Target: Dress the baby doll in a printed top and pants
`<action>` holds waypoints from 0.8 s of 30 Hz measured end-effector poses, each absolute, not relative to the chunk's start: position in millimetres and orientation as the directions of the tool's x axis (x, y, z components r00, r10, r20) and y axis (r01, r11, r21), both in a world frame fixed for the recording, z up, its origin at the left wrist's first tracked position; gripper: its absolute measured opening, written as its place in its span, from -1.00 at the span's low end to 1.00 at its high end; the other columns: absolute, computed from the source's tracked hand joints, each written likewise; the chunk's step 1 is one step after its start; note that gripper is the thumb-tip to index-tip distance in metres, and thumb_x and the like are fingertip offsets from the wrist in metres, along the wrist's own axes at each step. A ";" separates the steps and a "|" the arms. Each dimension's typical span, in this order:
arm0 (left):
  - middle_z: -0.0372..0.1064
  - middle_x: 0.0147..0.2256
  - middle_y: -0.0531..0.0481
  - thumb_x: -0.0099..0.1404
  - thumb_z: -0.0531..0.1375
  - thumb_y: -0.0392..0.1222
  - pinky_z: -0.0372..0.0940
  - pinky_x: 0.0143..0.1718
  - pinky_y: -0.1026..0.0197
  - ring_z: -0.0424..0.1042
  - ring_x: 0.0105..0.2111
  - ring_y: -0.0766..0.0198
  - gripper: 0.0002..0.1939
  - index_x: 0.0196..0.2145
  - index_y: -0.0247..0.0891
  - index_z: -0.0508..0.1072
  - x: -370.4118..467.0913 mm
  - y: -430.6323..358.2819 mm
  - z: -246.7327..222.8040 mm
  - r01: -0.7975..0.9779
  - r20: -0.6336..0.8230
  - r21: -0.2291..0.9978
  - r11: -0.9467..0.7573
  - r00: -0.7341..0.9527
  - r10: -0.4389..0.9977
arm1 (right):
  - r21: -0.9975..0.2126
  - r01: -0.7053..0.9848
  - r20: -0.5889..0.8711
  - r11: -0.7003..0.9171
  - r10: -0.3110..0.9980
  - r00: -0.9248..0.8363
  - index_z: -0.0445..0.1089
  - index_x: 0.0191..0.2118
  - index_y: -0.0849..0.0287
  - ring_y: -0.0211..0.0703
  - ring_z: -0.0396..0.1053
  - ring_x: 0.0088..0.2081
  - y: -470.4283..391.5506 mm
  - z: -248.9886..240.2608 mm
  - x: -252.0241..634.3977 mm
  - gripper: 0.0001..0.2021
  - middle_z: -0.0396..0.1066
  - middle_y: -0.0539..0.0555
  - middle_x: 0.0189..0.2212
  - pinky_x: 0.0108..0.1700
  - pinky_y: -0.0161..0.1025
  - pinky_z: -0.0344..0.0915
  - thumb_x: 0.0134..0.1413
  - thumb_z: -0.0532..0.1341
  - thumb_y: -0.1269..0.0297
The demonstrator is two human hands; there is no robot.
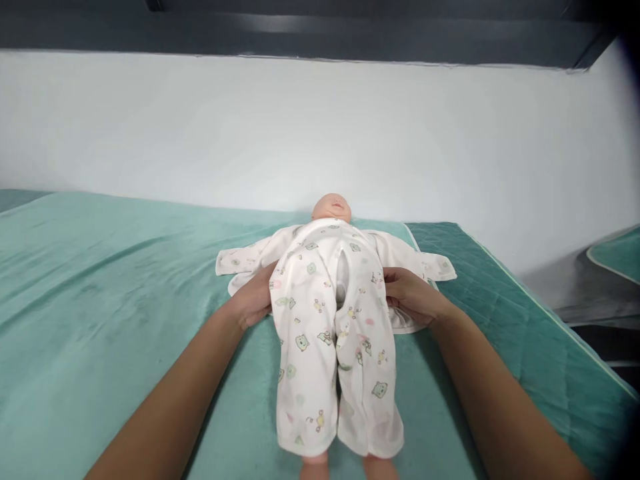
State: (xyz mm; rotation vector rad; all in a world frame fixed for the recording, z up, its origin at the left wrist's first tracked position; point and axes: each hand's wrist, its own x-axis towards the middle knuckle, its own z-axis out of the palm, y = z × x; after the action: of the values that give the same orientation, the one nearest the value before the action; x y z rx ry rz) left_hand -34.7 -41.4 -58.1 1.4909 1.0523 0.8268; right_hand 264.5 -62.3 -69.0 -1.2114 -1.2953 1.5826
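Note:
A baby doll (pixel 332 205) lies on its back, head toward the wall, its lower legs pointing at me. It is dressed in a white long-sleeved baby shirt (pixel 400 252) and white baby pants (pixel 307 333) with small green, yellow and pink animal prints. The pants have an open slit at the crotch. My left hand (pixel 256 297) is closed at the left side of the pants, its fingertips hidden behind the cloth. At the right side, my right hand (pixel 411 295) grips the pants' edge with curled fingers. The shirt's lower flaps spread out beneath both hands.
A light green sheet (pixel 125 300) covers the bed under the doll. Darker green quilted bedding (pixel 520 320) lies along the right edge. Behind stands a white wall (pixel 300 127), with a dark metal beam (pixel 320 33) across the top.

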 end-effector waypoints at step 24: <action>0.50 0.00 -0.15 0.13 0.35 -0.13 0.44 -0.05 0.05 0.46 0.00 -0.03 -0.48 0.07 -0.19 0.46 -30.0 -45.4 -59.4 -0.130 -0.187 0.963 0.236 0.308 0.933 | -0.941 -0.205 -0.201 -0.269 0.933 -0.299 0.55 -0.30 0.19 -0.23 0.47 -0.42 -65.0 -74.7 248.3 -0.80 0.57 0.06 -0.38 -0.33 -0.29 0.45 -0.16 0.42 0.33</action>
State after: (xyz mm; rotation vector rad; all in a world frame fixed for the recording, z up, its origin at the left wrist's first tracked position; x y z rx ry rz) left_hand -30.0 -45.4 -59.4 1.0603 0.9695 0.9124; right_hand 248.3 -65.0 -74.7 -1.0474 -1.0919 1.7005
